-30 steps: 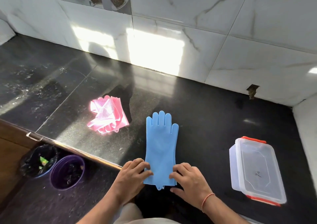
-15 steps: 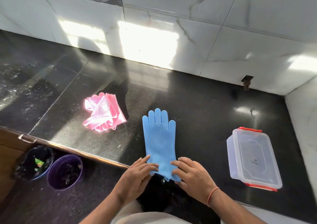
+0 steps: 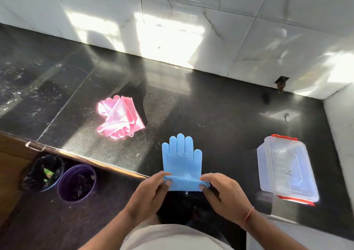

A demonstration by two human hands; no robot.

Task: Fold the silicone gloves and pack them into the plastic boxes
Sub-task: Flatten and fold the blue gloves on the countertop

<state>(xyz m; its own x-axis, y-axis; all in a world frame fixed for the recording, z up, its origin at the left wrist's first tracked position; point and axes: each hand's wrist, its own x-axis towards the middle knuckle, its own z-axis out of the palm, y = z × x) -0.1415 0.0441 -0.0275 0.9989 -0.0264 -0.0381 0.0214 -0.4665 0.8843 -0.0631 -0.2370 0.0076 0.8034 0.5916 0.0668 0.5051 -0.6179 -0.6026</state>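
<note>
A blue silicone glove (image 3: 181,157) lies palm-flat on the black counter, fingers pointing away from me. Its cuff end is lifted and turned over toward the fingers. My left hand (image 3: 149,194) pinches the cuff's left corner and my right hand (image 3: 224,194) pinches its right corner. A crumpled pink glove pair (image 3: 118,118) lies to the far left in sunlight. A clear plastic box (image 3: 285,169) with red clips and its lid on sits to the right.
The black counter (image 3: 220,115) meets a white tiled wall at the back and right. Its front edge runs diagonally at lower left. Below it on the floor stand a purple bucket (image 3: 76,182) and a dark bin (image 3: 43,173).
Both hands have lifted the cuff of the blue glove off the counter and begun turning it over toward the fingers. The camera has tilted down slightly.
</note>
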